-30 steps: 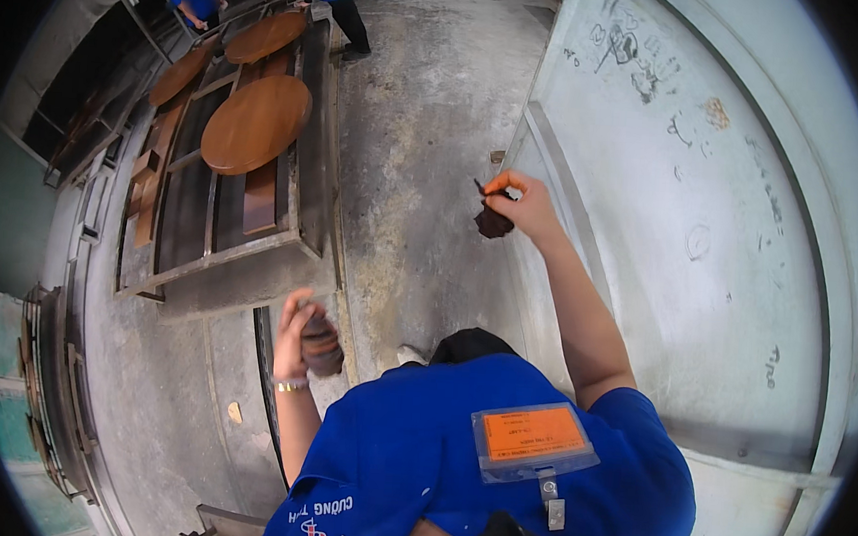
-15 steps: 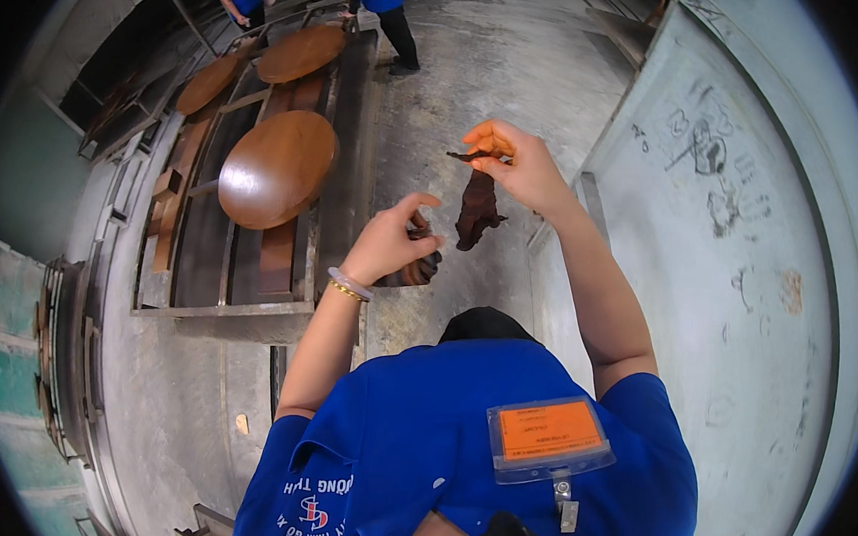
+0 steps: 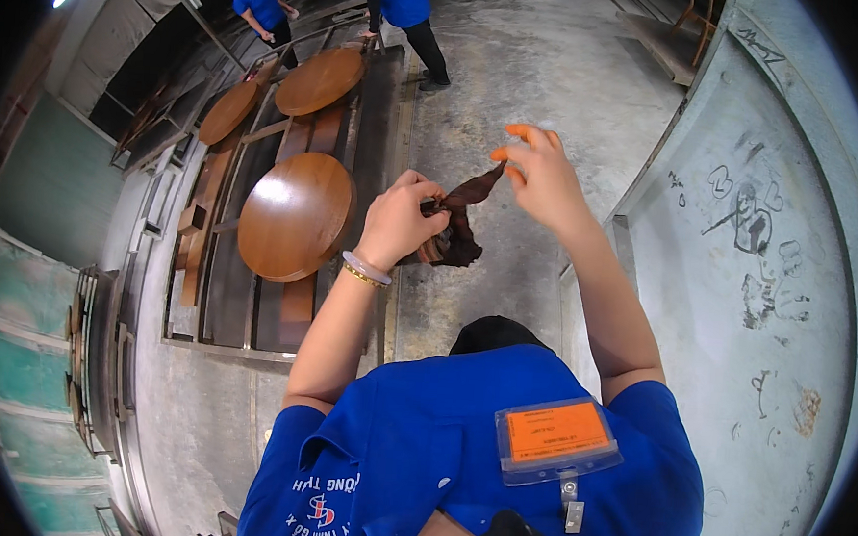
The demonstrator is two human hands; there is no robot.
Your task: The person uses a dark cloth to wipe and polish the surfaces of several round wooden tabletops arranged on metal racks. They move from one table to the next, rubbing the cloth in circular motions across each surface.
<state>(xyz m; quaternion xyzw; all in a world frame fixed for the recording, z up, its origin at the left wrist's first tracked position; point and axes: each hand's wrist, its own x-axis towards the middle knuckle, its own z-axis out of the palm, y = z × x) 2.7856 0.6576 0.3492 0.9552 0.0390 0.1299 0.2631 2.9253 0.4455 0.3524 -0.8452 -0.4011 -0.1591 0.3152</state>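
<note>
Both hands raised closer, left hand (image 3: pixel 400 217) fingers bunching dark rag (image 3: pixel 459 232), right hand (image 3: pixel 541 177) fingers pinching its corner

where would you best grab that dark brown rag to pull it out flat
Probably the free top corner of the dark brown rag, coming from the right: the right hand already pinches that stretched tip with its fingertips. The left hand has its grip on the bunched lower part, so the cloth runs taut between the two. The loose fold hanging below offers a second edge.

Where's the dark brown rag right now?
In the head view, the dark brown rag is mid-frame, stretched between both raised hands: bunched in the left hand, one corner pinched by the right hand.
</note>
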